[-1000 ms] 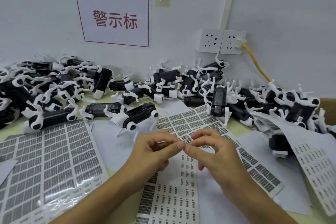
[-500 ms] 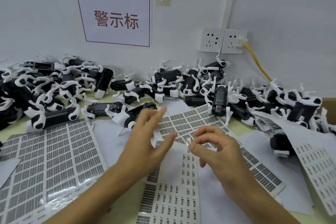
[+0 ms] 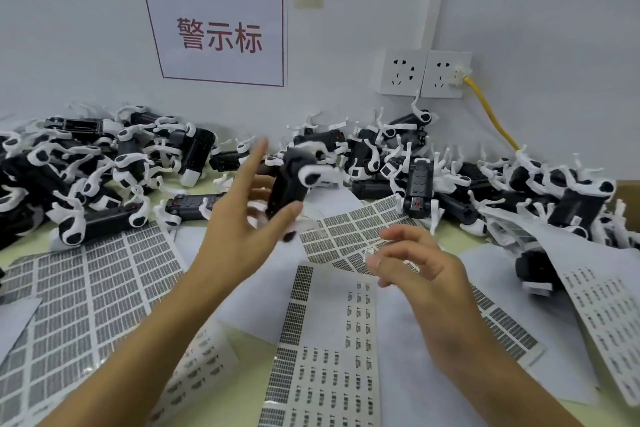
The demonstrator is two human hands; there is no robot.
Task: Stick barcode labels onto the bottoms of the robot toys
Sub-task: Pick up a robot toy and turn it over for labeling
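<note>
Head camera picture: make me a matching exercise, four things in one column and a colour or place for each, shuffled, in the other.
Things:
1. plug cable
2. paper wall sign lettering
3. left hand
4. small peeled barcode label

Matches:
A. pinched by the right hand
B. red
C. yellow
D. at a black-and-white robot toy

Pairs: 1-C, 2-B, 3-D, 4-A

My left hand point(image 3: 242, 218) is raised at frame centre, holding a blurred black-and-white robot toy point(image 3: 294, 180) between thumb and fingers, index finger pointing up. My right hand point(image 3: 419, 263), lower right of centre, pinches a small barcode label point(image 3: 370, 252) above the label sheets point(image 3: 332, 340). More toys point(image 3: 86, 163) pile along the wall.
</note>
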